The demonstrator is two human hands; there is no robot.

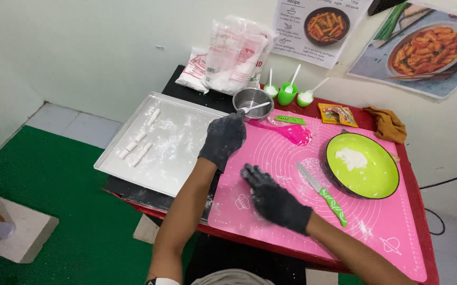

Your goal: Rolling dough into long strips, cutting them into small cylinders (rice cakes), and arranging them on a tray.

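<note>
Here, a white spoon (pixel 255 107) resting in the small steel bowl (pixel 252 100) is gripped by the closed left hand (pixel 223 138); the right hand (pixel 271 196) lies flat and empty on the pink mat (pixel 291 211). The light bowl could be tipped if the spoon is levered, spilling onto the mat.

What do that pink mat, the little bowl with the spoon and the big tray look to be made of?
Pink mat: probably silicone, matte and lying limp. Small bowl: shiny metal, likely steel, with bright reflections. Tray: dull grey metal, perhaps aluminium, dusted white.
</note>
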